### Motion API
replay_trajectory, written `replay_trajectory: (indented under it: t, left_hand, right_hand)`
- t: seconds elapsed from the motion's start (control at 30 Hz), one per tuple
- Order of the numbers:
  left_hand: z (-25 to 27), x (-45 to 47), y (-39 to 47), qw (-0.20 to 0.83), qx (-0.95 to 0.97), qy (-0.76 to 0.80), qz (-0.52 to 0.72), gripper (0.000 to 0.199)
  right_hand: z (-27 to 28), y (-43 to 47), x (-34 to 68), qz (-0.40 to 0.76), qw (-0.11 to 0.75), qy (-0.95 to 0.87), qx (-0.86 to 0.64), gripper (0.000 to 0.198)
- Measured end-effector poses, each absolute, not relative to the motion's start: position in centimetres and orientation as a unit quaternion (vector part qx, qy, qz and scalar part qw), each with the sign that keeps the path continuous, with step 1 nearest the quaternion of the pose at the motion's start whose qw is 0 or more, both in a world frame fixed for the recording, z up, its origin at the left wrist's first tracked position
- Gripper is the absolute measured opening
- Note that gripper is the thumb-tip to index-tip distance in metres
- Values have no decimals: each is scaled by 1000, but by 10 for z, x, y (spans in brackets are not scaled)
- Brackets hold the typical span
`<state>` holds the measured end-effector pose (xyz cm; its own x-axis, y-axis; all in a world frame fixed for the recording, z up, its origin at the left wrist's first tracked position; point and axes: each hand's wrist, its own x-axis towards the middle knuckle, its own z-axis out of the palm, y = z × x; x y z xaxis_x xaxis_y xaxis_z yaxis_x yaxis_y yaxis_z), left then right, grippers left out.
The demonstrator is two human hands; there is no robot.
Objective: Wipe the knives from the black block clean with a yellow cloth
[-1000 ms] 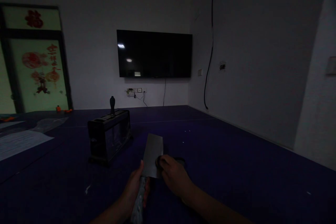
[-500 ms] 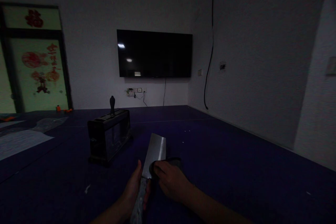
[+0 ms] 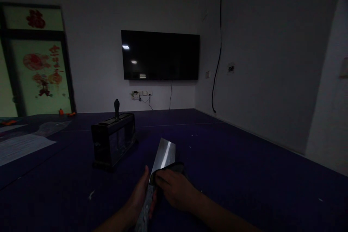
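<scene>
My left hand (image 3: 140,197) is closed around the grey mottled handle of a cleaver (image 3: 165,154), whose broad, shiny blade points away from me and leans slightly right. Pinched in my right hand (image 3: 176,190) is a dark cloth (image 3: 178,168), pressed against the blade close to the handle. Part of the cloth is hidden under my fingers. Beyond my hands, to the left, stands a dark knife block (image 3: 114,139) with clear-looking sides. One black handle (image 3: 116,108) sticks up from its top.
The purple-blue table (image 3: 231,174) reaches to the walls, with small white scraps on it. Paper sheets (image 3: 24,148) and clear plastic (image 3: 51,127) lie at the left, small orange items (image 3: 61,111) at the back left. A black cable (image 3: 217,65) hangs down the right wall.
My right hand and the cloth have slid slightly left and down the blade toward the handle. The cleaver's tip has swung a little to the right.
</scene>
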<state>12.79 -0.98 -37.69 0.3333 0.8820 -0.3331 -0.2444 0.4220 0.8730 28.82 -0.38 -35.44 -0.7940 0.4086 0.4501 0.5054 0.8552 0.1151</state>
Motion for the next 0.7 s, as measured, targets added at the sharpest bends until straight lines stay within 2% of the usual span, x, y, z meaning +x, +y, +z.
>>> replay_trajectory:
  t: [0.13,0.37,0.7]
  left_hand:
    - [-374,127,-13,721,372,429,397,79]
    - [-369,124,-15,729,358,415,410,75]
    - [-368,127,-15,726,356,417,415,76]
  right_hand:
    - [-358,1,289,-114,238,-914,-308,39]
    - [-359,6,290,-119,253,-844,-459,28]
    - [-358,5,292,-107,256,-853,-442,32]
